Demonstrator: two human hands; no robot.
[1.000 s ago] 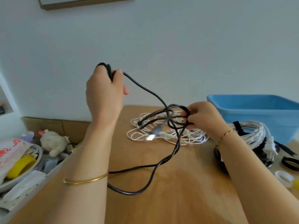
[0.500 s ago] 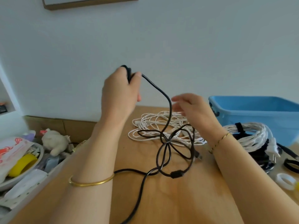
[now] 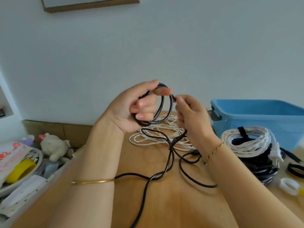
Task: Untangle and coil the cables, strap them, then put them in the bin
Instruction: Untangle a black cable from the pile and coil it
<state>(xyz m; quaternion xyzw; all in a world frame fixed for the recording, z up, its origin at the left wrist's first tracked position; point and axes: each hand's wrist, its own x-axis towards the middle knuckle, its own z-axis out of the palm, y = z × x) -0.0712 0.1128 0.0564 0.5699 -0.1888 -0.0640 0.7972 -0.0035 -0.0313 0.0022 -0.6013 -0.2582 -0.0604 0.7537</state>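
Left hand [image 3: 131, 109]: raised above the worktop [image 3: 164, 208], grip closed round a few small loops of the black cable [image 3: 171, 155]. Right hand [image 3: 192, 119]: just beside it, grip pinching the next stretch of the same cable. The remainder hangs to the worktop, crossed over itself in a loose twist. Handling note: the twist probably needs shaking out before each new turn, and the loops are best kept even in size so a strap will close round them. Worktop, pale wood: dish with a yellow tape roll [image 3: 19, 170] and a soft toy [image 3: 52, 145] off its left edge; loose white cable [image 3: 148, 139] behind the hands; strapped white coil [image 3: 250, 140]; blue bin [image 3: 256, 116] at far right. Plain pale wall with a picture frame [image 3: 88, 4].
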